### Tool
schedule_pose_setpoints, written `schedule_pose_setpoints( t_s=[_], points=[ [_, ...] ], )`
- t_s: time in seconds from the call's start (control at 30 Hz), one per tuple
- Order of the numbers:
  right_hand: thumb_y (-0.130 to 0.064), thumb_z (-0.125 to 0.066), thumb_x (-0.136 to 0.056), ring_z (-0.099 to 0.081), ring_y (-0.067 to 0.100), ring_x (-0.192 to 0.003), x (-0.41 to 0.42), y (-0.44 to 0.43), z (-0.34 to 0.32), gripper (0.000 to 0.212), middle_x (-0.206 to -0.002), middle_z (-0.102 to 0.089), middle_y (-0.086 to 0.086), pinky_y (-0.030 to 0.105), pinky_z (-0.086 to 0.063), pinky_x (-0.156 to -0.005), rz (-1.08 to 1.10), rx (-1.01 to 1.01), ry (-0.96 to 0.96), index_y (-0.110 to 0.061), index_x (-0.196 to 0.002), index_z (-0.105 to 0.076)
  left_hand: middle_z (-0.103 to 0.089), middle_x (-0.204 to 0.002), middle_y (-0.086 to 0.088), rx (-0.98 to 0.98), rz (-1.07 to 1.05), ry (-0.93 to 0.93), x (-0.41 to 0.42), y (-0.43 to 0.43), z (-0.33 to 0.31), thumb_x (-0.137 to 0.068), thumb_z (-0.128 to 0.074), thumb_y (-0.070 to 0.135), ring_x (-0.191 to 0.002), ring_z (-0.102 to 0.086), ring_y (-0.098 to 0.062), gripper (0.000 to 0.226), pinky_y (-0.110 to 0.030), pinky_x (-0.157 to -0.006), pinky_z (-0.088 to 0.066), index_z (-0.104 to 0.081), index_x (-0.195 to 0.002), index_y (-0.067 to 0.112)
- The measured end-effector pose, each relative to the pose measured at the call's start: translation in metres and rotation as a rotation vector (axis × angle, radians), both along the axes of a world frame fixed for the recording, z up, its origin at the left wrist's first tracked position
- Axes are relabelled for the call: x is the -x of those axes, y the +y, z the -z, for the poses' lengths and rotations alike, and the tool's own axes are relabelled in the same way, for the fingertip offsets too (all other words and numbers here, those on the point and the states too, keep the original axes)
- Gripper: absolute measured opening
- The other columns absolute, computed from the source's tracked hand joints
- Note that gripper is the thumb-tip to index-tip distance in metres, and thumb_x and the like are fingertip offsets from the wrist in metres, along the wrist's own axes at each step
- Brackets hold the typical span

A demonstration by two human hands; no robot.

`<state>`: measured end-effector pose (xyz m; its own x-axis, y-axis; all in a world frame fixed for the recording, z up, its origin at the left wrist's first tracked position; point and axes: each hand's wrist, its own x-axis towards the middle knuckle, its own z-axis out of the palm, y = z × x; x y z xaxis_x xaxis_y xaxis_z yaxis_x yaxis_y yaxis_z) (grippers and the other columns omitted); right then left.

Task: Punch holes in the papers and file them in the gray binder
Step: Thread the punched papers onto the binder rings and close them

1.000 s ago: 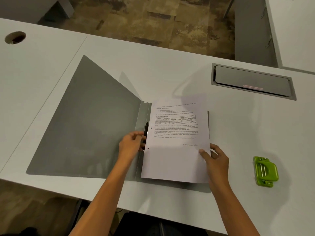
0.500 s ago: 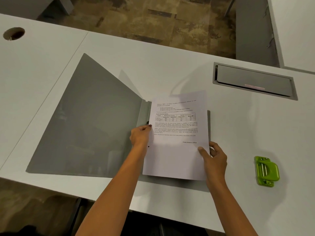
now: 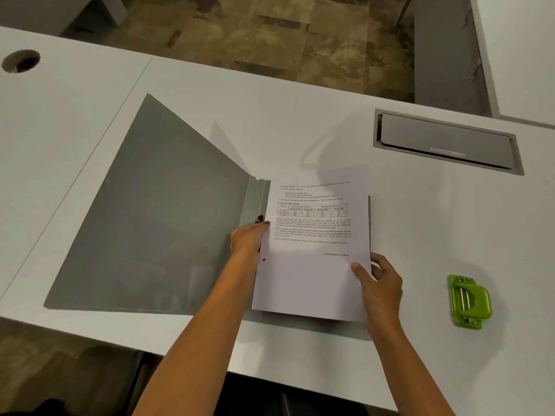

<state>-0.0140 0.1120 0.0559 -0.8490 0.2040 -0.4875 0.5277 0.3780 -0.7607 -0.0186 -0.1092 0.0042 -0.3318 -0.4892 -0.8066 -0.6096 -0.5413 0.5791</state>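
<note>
The gray binder (image 3: 168, 223) lies open on the white desk, its front cover spread flat to the left. Printed white papers (image 3: 312, 265) with punched holes on their left edge hover slightly tilted over the binder's right half. My left hand (image 3: 247, 240) pinches the papers' left edge at the spine, beside the black fastener (image 3: 259, 219). My right hand (image 3: 380, 283) grips the papers' right edge, thumb on top. One punched hole shows below my left hand; the other is hidden.
A green hole punch (image 3: 468, 301) lies on the desk to the right of my right hand. A gray cable hatch (image 3: 447, 142) is set into the desk at the back right. A round cable hole (image 3: 21, 60) is at the far left.
The papers have been raised off the binder and shifted a little away from me. My left hand has slid up along their left edge toward the fastener.
</note>
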Motion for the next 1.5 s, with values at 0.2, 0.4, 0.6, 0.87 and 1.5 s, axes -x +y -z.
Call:
schedule_pose_setpoints(
  t_s=[0.2,0.4,0.6,0.87,1.5],
  points=[
    [-0.024,-0.064,-0.087,-0.06,0.028,-0.095,0.0,0.0,0.001,0.034,-0.124,-0.062,0.009,0.046,-0.05,-0.09,0.005,0.008,-0.01,-0.018,-0.119,-0.053,-0.072,-0.096,-0.011,0.024,0.007,0.013,0.001,0.001,0.006,-0.078,-0.074,0.019,-0.093,-0.068,-0.033,0.008,-0.044,-0.078,-0.057,-0.067,-0.075,0.02],
    [-0.023,-0.064,-0.087,-0.061,0.032,-0.102,0.003,0.001,-0.002,0.035,-0.127,-0.06,0.009,0.049,-0.05,-0.092,-0.001,-0.014,0.0,-0.018,-0.12,-0.053,-0.072,-0.096,-0.013,0.004,0.01,-0.018,0.005,0.0,0.006,-0.077,-0.073,0.017,-0.09,-0.068,-0.031,0.01,-0.046,-0.084,-0.056,-0.068,-0.083,0.011],
    [-0.022,-0.064,-0.087,-0.061,0.032,-0.101,0.004,0.0,-0.007,0.036,-0.127,-0.06,0.01,0.048,-0.05,-0.093,-0.013,-0.025,0.005,-0.017,-0.12,-0.052,-0.073,-0.094,-0.013,-0.044,-0.015,-0.048,0.008,-0.004,0.008,-0.071,-0.076,0.018,-0.092,-0.069,-0.03,0.019,-0.044,-0.084,-0.057,-0.066,-0.081,0.007],
    [-0.022,-0.064,-0.087,-0.061,0.031,-0.098,0.007,0.001,-0.014,0.034,-0.124,-0.061,0.01,0.047,-0.051,-0.092,-0.015,-0.039,-0.002,-0.017,-0.119,-0.053,-0.073,-0.095,-0.015,-0.01,-0.011,-0.048,0.007,-0.003,0.013,-0.072,-0.075,0.015,-0.081,-0.068,-0.028,0.014,-0.046,-0.085,-0.056,-0.065,-0.074,0.004],
    [-0.023,-0.065,-0.086,-0.061,0.033,-0.103,0.006,0.003,-0.024,0.036,-0.125,-0.061,0.009,0.049,-0.051,-0.093,-0.061,-0.035,-0.005,-0.018,-0.12,-0.052,-0.07,-0.104,-0.005,0.651,0.506,-0.081,-0.047,0.016,-0.021,-0.092,-0.058,0.02,-0.088,-0.064,-0.02,0.018,-0.032,-0.076,-0.055,-0.068,-0.106,0.016]
  ],
)
